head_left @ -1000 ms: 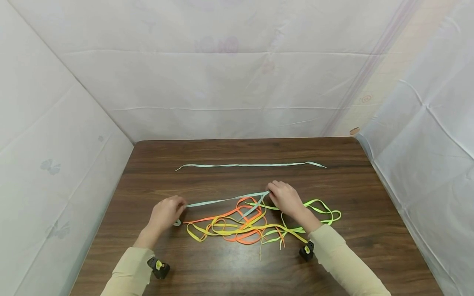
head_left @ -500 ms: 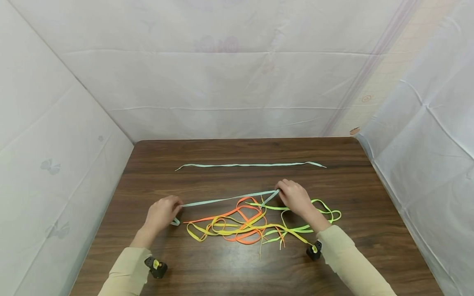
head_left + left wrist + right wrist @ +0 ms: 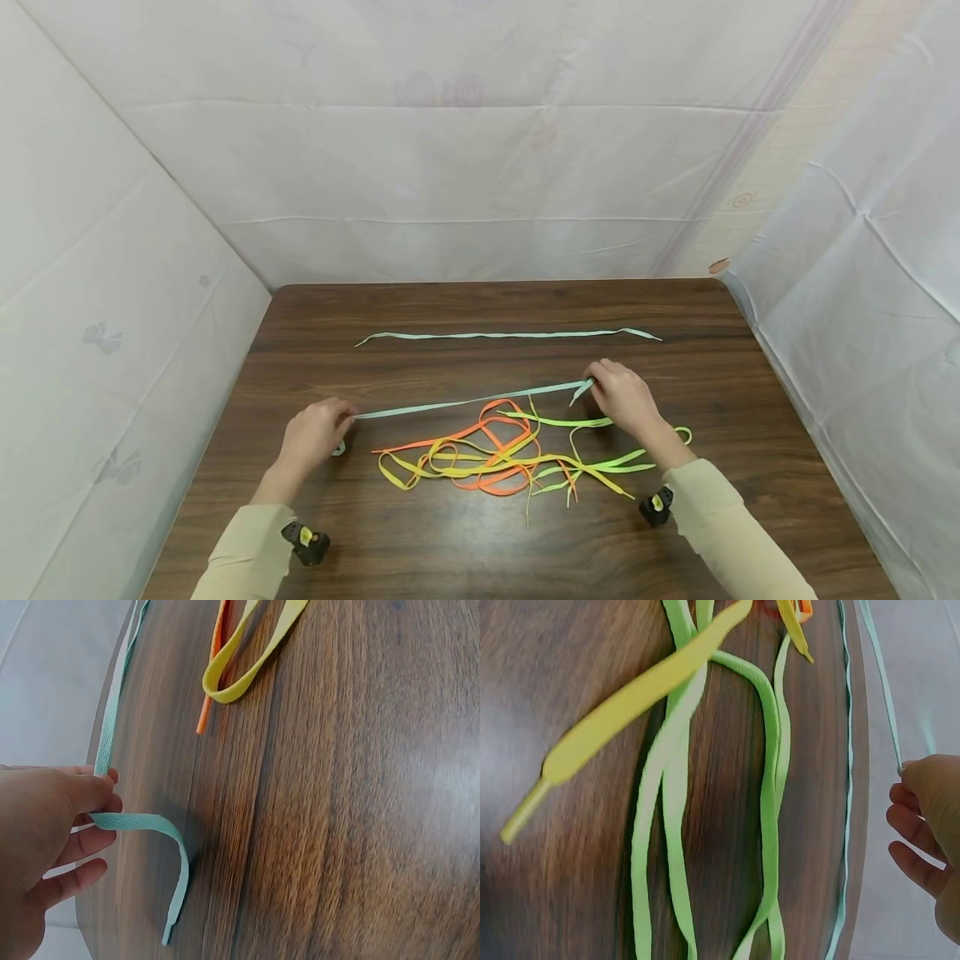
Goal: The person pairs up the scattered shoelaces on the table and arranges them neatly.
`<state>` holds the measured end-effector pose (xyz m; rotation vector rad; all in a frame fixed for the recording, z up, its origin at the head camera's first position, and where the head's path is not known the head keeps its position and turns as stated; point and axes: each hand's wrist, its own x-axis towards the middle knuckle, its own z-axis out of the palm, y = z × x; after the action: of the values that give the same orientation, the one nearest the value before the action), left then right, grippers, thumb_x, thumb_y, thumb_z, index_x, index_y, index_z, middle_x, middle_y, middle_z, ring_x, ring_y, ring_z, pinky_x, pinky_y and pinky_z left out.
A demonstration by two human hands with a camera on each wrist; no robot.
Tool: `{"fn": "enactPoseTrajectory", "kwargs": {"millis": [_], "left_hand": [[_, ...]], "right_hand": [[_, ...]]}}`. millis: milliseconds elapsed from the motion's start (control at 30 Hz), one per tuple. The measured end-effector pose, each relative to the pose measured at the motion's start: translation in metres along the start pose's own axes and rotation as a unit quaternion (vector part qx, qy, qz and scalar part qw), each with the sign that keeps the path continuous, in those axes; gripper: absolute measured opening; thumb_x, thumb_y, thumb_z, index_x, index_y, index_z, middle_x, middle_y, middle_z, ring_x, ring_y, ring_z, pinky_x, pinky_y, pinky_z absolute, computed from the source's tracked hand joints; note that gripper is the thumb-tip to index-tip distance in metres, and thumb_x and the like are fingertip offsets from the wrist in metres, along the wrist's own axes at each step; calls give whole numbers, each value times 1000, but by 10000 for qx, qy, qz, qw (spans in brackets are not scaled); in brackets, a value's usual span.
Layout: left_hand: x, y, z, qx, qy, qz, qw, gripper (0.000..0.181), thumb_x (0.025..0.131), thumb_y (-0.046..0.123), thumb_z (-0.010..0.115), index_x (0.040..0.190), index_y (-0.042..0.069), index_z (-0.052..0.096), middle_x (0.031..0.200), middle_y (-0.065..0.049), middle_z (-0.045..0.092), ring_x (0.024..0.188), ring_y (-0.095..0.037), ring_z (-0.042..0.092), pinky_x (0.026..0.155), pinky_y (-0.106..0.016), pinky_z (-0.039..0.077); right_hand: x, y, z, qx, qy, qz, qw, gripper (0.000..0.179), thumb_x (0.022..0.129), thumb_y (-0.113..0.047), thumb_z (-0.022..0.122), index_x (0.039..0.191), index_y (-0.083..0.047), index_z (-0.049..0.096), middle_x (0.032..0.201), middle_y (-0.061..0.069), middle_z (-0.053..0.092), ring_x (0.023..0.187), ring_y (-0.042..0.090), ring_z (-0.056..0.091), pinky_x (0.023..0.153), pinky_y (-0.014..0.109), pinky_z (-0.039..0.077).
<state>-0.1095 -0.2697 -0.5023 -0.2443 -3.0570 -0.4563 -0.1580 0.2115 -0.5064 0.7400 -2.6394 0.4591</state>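
Observation:
A mint-green shoelace stretches nearly straight between my two hands, over the far side of a loose pile of laces. My left hand pinches it between thumb and forefinger, and in the left wrist view its tail droops below the fingers to a tipped end. My right hand pinches the lace near its other end, with a short tail hanging beside the fingers. Under the stretched lace lie an orange shoelace, a yellow shoelace and neon-green laces, tangled together.
Another mint-green shoelace lies almost straight across the far part of the dark wooden table. White patterned sheets enclose the table at the back and both sides. A small black camera sits on each wrist.
My right hand has moved right and slightly away, sliding along the lace, so its free tail is shorter. My left hand has shifted a little left. The span between my hands is longer.

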Motion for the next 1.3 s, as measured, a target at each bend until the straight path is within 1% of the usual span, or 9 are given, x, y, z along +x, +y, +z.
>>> {"fn": "enactPoseTrajectory", "kwargs": {"millis": [167,333,400,600,700,833,1067,1233,1300], "left_hand": [[-3,-5,-4,34,68,-21,10000,8,82,12,68,89,8,70,89,-8,67,62,-17,60,48,-32,44],[-5,-11,-6,81,145,-26,9999,8,82,10,68,88,7,70,89,-10,68,65,-21,62,50,-35,46],[-5,-14,-7,115,170,-8,9998,7,81,10,68,88,7,70,89,-10,68,70,-24,64,52,-37,48],[-6,-19,-8,121,91,-107,9998,9,82,9,67,90,7,70,93,-13,67,74,-29,65,53,-40,48],[-7,-22,-9,82,56,-152,9998,10,82,10,67,91,7,70,93,-13,67,69,-25,63,49,-37,45],[-7,-28,-11,73,57,-188,9998,10,82,11,66,91,8,70,93,-13,67,63,-21,60,46,-35,42],[-6,-38,-13,67,133,-323,9994,9,83,9,64,91,7,70,95,-16,67,67,-28,63,46,-38,44],[-3,-43,-15,83,49,-446,9990,11,84,11,64,93,8,69,98,-17,67,70,-30,63,48,-41,44],[-2,-44,-15,115,6,-485,9988,11,84,11,64,93,8,69,98,-17,67,71,-31,63,49,-42,44]], "right_hand": [[-4,9,-7,-112,-6,120,9999,11,78,0,65,87,-8,63,75,2,58,61,16,52,53,31,44],[-8,17,-14,-166,224,144,9995,10,78,1,66,85,-7,63,74,4,59,59,15,52,52,31,43],[-10,21,-16,-150,269,218,9993,10,78,1,66,84,-7,63,75,4,59,59,15,52,51,31,44],[-15,30,-20,-55,216,493,9985,10,78,0,67,84,-8,64,76,3,57,60,13,51,50,29,42],[-17,33,-21,45,236,573,9981,12,77,1,67,84,-7,64,76,2,56,61,13,52,50,30,43],[-21,36,-23,167,306,763,9965,11,77,1,67,83,-8,64,77,2,57,64,16,57,53,33,47],[-25,40,-28,319,305,1119,9927,10,80,0,66,85,-8,64,79,3,58,63,17,55,54,34,45],[-29,46,-31,251,205,1207,9922,11,79,0,66,87,-7,64,82,6,59,68,20,59,56,37,46],[-30,49,-32,191,187,1225,9921,11,79,-1,66,88,-7,65,82,6,59,67,20,58,56,38,46]]}}
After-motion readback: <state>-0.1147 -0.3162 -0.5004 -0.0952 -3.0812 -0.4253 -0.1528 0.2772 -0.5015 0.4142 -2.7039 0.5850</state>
